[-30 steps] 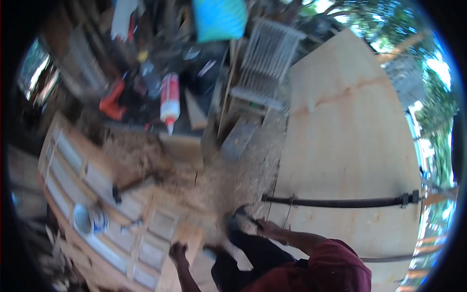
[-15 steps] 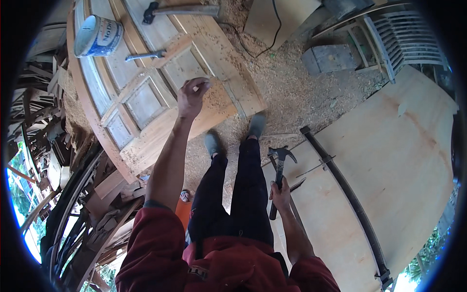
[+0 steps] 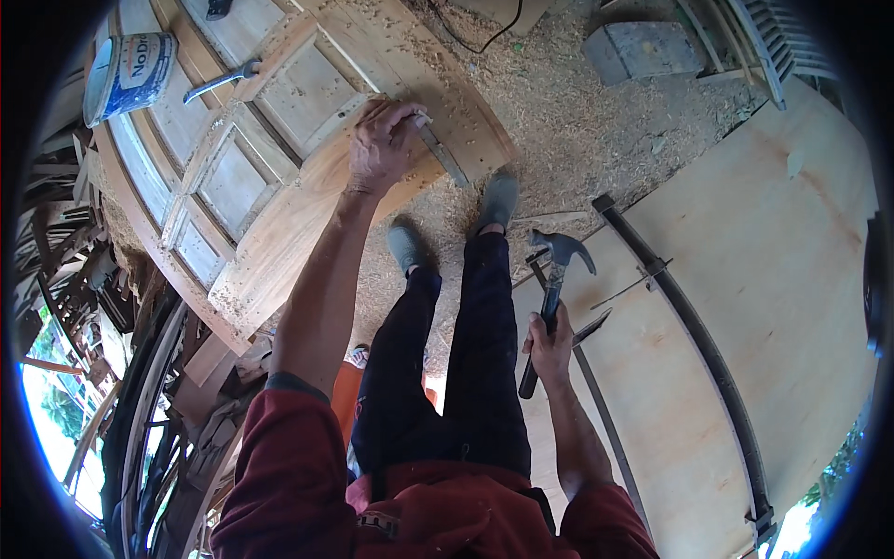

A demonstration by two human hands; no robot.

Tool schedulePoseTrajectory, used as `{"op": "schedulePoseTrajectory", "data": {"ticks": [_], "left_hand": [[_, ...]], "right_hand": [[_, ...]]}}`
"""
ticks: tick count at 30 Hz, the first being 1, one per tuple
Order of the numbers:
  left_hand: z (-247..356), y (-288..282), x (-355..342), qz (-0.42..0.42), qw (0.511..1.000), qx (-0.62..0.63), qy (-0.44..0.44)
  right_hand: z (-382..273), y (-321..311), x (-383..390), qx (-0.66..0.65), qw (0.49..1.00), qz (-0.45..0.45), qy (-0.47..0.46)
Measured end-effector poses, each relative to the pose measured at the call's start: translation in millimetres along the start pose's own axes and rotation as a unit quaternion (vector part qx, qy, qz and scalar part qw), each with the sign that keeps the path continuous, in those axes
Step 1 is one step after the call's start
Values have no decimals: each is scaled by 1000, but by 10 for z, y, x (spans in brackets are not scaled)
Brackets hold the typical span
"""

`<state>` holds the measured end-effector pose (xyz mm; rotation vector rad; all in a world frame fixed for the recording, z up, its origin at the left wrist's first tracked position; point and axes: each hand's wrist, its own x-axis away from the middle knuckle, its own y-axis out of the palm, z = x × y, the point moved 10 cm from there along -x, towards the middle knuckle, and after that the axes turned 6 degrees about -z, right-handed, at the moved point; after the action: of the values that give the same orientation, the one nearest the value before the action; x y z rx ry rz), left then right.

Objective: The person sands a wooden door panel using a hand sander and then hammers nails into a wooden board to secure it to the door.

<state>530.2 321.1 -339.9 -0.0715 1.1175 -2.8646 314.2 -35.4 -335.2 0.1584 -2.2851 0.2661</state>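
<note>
My left hand [image 3: 382, 144] is closed, fingertips pinched around something small I cannot make out, over the near right part of the panelled wooden door [image 3: 256, 252]. A narrow grey strip [image 3: 445, 156] runs from beneath those fingertips toward the door's edge. My right hand [image 3: 551, 343] grips the handle of a claw hammer [image 3: 562, 264], head up, beside my right leg, over the plywood sheet [image 3: 764, 307]. A blue-and-white bucket [image 3: 130, 79] and a metal tool [image 3: 221, 81] with a blue handle lie on the door.
Sawdust covers the ground round my shoes. A long black bar clamp [image 3: 698, 345] crosses the plywood. A slatted wooden chair [image 3: 773, 47] and grey block [image 3: 643, 47] stand top right. Scrap wood [image 3: 121, 354] is piled left. An orange object [image 3: 345, 401] and apparently a sandalled foot show behind my legs.
The view has swung down from the cluttered bench to the door and my legs. My left hand has moved up and right, fingers closing at the grey strip. The hammer stays in my right hand.
</note>
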Motion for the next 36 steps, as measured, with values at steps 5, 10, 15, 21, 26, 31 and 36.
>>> {"op": "schedulePoseTrajectory", "data": {"ticks": [5,10,15,21,26,31,36], "left_hand": [[-1,-14,49,50,998,-16,40],[143,-31,85,105,984,-67,130],[132,-20,112,108,984,-70,126],[130,-28,135,103,983,-77,131],[94,-18,193,114,978,-78,155],[121,5,184,68,986,-76,130],[165,-68,155,108,979,-72,155]], "right_hand": [[-82,132,-6,-1,1000,-1,-4],[-826,283,-21,233,952,-5,-199],[-1784,699,-165,329,854,6,-404],[-2040,1099,-635,419,799,-15,-432],[-2351,1047,-352,381,785,17,-488],[-1976,1172,-738,504,791,-70,-340],[-2209,1020,-313,386,791,14,-474]]}}
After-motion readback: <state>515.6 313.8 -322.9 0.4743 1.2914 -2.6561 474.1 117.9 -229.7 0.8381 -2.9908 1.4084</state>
